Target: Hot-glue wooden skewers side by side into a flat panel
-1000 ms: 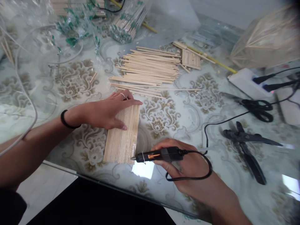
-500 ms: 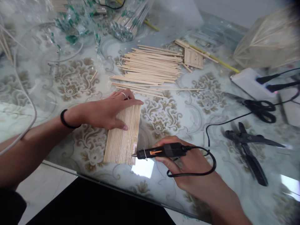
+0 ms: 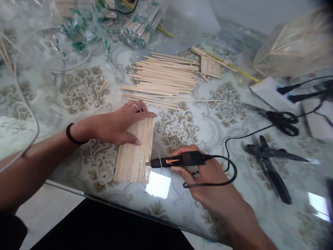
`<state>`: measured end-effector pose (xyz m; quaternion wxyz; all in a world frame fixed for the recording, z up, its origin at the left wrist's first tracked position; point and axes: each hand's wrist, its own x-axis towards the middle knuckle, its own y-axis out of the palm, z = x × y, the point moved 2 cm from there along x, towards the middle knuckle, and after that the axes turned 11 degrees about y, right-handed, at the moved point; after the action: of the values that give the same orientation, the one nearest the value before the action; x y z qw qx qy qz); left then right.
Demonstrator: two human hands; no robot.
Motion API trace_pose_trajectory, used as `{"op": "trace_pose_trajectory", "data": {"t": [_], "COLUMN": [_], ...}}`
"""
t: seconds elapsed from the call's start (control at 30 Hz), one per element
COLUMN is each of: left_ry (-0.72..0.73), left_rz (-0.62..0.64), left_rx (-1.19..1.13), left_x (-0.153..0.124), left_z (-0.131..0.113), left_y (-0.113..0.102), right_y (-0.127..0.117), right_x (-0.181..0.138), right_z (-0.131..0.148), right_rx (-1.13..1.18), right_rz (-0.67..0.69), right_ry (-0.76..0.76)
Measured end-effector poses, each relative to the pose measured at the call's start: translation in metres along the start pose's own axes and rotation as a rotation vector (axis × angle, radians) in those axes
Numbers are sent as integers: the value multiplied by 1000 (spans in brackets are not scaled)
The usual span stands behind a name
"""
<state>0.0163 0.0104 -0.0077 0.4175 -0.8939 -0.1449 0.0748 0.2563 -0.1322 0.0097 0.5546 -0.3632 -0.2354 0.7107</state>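
Observation:
A flat panel of pale wooden sticks (image 3: 134,161) set side by side lies on the glass-topped table, with shiny streaks on its surface. My left hand (image 3: 118,125) rests over its far part, fingers spread; the thumb lies on the sticks and the index finger stretches along the far edge. In my right hand (image 3: 205,177) is a black hot glue gun (image 3: 179,160) with an orange trigger, a wire stand and a looping cord. Its metal nozzle is at the panel's right edge, near the lower end; whether it touches cannot be told.
Loose wooden sticks (image 3: 166,74) lie beyond the panel, beside a small stick panel (image 3: 210,66). On the right are scissors (image 3: 282,119), black cutters (image 3: 270,163) and a white power strip (image 3: 270,92). Plastic-wrapped stick bundles (image 3: 142,26) lie at the back.
The glue gun's nozzle has moved a little away from me along the panel's right edge. My left hand stays on the panel. The view has shifted slightly.

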Motion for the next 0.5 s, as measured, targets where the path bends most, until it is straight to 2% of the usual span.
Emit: {"op": "trace_pose_trajectory", "data": {"t": [0.17, 0.5], "left_ry": [5, -11], "left_rz": [4, 19], "left_rx": [-10, -3], "left_x": [0, 0], "left_z": [-1, -2], "left_y": [-2, -3], "right_y": [3, 4], "right_x": [4, 10], "right_z": [-2, -2], "right_rx": [32, 59], "right_rz": [-36, -66], "right_ry": [-29, 6]}}
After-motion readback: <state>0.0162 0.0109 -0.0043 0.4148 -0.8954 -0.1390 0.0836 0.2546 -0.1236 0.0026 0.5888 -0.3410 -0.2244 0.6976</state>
